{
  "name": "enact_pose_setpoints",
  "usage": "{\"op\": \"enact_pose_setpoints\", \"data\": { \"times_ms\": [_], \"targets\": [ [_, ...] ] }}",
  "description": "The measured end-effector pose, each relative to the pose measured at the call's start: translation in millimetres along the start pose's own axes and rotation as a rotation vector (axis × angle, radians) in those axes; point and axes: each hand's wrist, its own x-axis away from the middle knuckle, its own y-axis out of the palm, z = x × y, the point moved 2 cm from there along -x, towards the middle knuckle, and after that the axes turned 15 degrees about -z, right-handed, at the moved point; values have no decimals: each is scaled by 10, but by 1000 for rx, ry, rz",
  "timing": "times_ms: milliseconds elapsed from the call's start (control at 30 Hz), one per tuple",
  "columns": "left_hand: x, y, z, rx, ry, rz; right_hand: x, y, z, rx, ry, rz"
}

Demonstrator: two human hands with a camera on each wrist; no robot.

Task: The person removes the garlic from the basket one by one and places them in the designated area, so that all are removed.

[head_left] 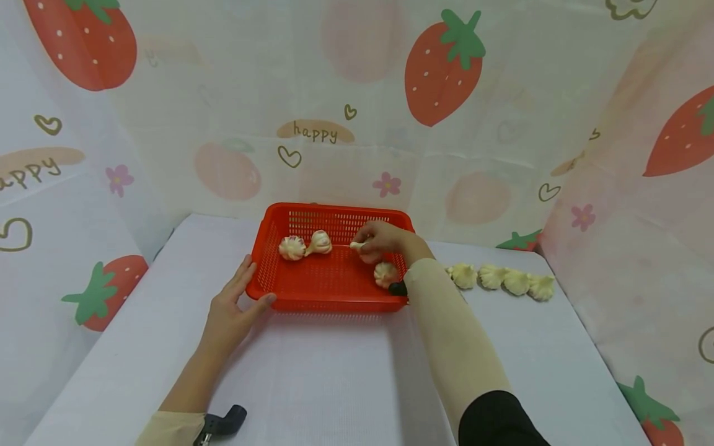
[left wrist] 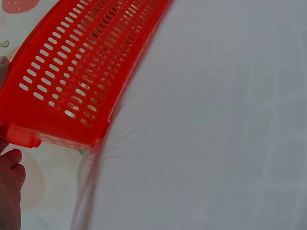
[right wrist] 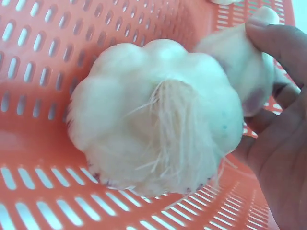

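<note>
My left hand (head_left: 237, 306) grips the left end of a red plastic basket (head_left: 329, 306), with the thumb at its front rim and fingers along the left side. Inside the basket's right half, my right hand (head_left: 390, 238) holds a garlic bulb (right wrist: 235, 62) between thumb and fingers, its stem end showing past the thumb. Just in front of that hand sits another garlic bulb (head_left: 385, 274), its roots facing the camera in the right wrist view. Two more bulbs, a purple-tinged one (head_left: 292, 248) and one with a stem (head_left: 320, 242), lie together at the basket's left.
On the white table (head_left: 334, 371), right of the basket, several pale garlic bulbs (head_left: 515, 282) stand in a row, partly hidden by my right forearm. A strawberry-print cloth (head_left: 357, 161) hangs behind and along both sides. A black strap end (head_left: 225, 423) sticks out at my left wrist.
</note>
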Motion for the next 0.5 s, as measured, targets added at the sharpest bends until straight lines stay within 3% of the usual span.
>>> {"op": "enact_pose_setpoints", "data": {
  "times_ms": [133, 500],
  "targets": [
    [2, -3, 1, 8, 12, 7, 10, -14, -31, -4, 47, 50],
    [1, -4, 14, 1, 6, 2, 53, -108, -188, 47, 45, 123]
  ]
}}
